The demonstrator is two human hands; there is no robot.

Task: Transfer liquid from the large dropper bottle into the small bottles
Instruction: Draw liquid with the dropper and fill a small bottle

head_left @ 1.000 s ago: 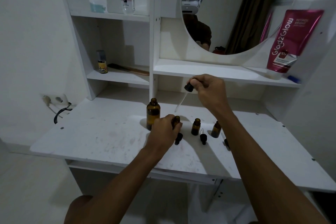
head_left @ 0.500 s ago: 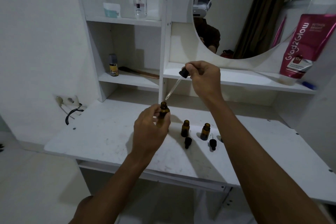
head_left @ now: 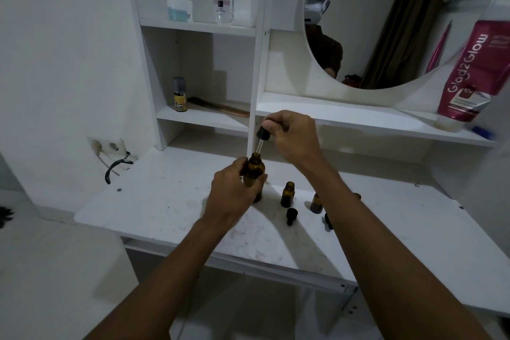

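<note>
My left hand (head_left: 233, 196) grips the large amber dropper bottle (head_left: 255, 171), which stands on the white desk (head_left: 165, 201). Just above it, my right hand (head_left: 294, 136) pinches the black bulb of the dropper (head_left: 263, 135); its glass tube points down into the bottle's open neck. To the right stand two small amber bottles (head_left: 287, 194) (head_left: 316, 203), both uncapped, the second partly hidden by my right forearm. Small black dropper caps (head_left: 291, 215) (head_left: 328, 220) lie on the desk in front of them.
White shelves rise behind the desk, with a small spray can (head_left: 179, 94) and a comb (head_left: 220, 106) on the lower left shelf. A perfume bottle (head_left: 223, 0) stands higher up. A pink tube (head_left: 466, 83) leans at right beside the round mirror (head_left: 386, 22). A wall socket (head_left: 109, 146) sits left.
My left hand left a small bottle and took hold of the large one. My right hand brought the dropper over and lowered its tip into the large bottle's neck.
</note>
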